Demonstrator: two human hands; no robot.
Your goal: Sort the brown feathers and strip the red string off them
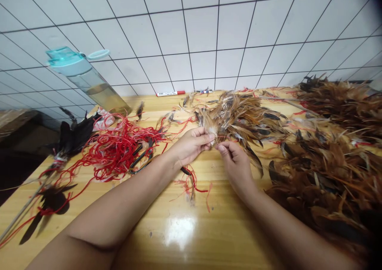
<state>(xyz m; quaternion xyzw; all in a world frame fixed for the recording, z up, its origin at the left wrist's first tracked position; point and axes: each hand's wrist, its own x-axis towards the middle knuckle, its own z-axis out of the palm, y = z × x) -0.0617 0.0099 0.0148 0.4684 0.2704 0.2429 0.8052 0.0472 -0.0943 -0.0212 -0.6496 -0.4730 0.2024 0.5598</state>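
My left hand (191, 144) pinches the base of a bundle of brown feathers (238, 119) over the wooden table (179, 230). My right hand (234, 160) is closed in a pinch right beside it, on a thin red string (222, 138) that runs across the bundle's base. The feathers fan out away from me, towards the wall. Both forearms rest low over the table's near part.
A tangle of red string (116, 148) with black scissors (141, 158) lies at the left, dark feathers (73, 136) beyond it. A big heap of brown feathers (328, 150) fills the right. A clear bottle with teal lid (83, 77) and a marker (170, 93) stand by the tiled wall.
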